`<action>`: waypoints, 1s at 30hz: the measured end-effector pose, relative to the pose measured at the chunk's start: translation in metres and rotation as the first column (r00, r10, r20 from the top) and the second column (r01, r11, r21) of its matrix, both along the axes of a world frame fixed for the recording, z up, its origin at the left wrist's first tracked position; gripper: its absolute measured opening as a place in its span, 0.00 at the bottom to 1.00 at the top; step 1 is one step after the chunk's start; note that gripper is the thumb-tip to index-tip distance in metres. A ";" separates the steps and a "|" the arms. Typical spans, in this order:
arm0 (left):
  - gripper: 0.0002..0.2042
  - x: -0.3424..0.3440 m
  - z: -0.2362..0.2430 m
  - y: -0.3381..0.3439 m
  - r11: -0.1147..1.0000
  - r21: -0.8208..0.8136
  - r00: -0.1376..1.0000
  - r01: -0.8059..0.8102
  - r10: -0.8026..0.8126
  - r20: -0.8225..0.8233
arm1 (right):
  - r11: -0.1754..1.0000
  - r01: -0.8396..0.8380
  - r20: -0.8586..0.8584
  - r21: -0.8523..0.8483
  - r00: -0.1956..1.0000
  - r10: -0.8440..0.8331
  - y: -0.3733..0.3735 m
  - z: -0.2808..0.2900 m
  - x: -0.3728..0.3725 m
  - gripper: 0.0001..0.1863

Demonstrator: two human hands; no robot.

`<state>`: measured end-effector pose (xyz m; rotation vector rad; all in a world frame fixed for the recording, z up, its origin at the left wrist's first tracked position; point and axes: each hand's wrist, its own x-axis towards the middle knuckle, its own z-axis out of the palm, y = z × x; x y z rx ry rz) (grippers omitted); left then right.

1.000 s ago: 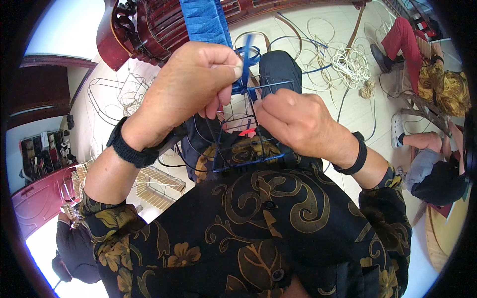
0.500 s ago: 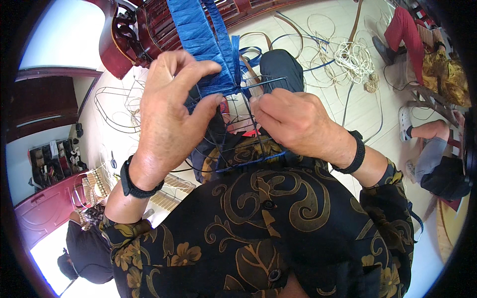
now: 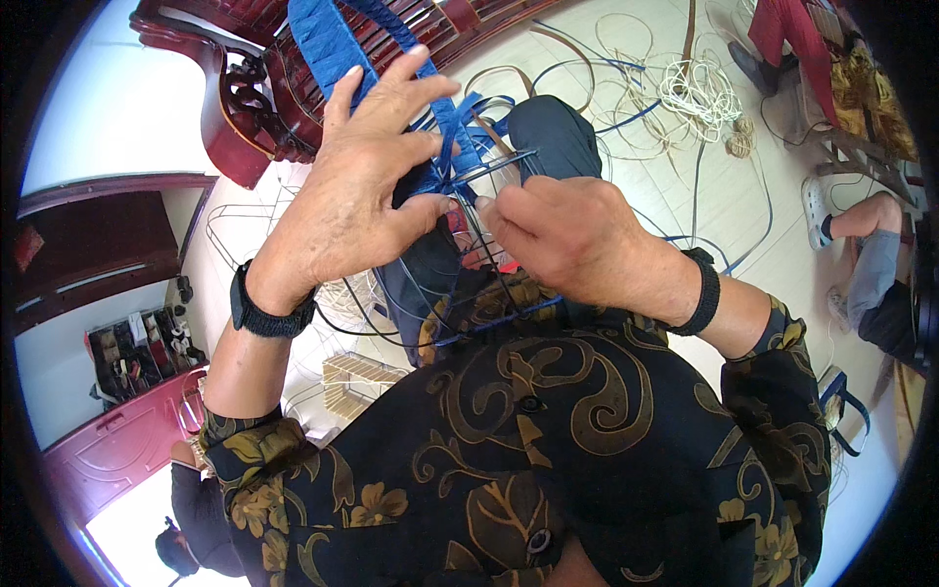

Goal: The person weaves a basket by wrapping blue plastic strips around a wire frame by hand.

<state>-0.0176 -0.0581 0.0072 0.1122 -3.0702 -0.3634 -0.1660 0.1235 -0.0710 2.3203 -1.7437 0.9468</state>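
Note:
A wire frame point(image 3: 468, 256) of thin dark rods rests over my lap, its lower rod wound with blue strip. At its far end is a section covered in wide blue strips point(image 3: 328, 44), standing up away from me. My left hand point(image 3: 357, 186) lies over the near part of this blue section, fingers spread, the thumb beside the frame's corner. My right hand point(image 3: 567, 230) is closed in a pinch just right of that corner, close to a rod that sticks out. What its fingertips grip is hidden. Loose blue strip ends point(image 3: 479, 108) curl up beyond the corner.
A carved dark-red wooden bench point(image 3: 230, 108) stands at the far left. Coils of pale cord point(image 3: 699, 98) and loose strips lie on the tiled floor at the far right. Another person's leg point(image 3: 871, 220) shows at right, and a dark-clothed person point(image 3: 201, 519) at lower left. A slatted piece point(image 3: 357, 382) lies at left.
My left hand has spread its fingers, its fingertips reaching farther over the blue section. The blue section has tilted left, and my right hand has shifted slightly left and stayed pinched.

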 end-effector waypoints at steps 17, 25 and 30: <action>0.01 -0.014 -0.005 0.006 0.999 0.041 1.000 -0.012 0.011 0.029 | 0.992 0.088 -0.195 -0.087 0.975 -0.104 0.003 -0.005 0.003 0.04; 0.02 -0.017 -0.004 0.012 0.998 -0.003 0.996 -0.055 0.055 0.067 | 0.999 0.042 0.054 -0.032 0.998 -0.040 -0.001 0.021 -0.014 0.11; 0.04 -0.020 0.002 0.018 0.995 -0.025 0.985 -0.101 0.104 0.139 | 0.997 0.079 0.470 -0.004 0.880 -0.068 -0.030 0.016 -0.055 0.11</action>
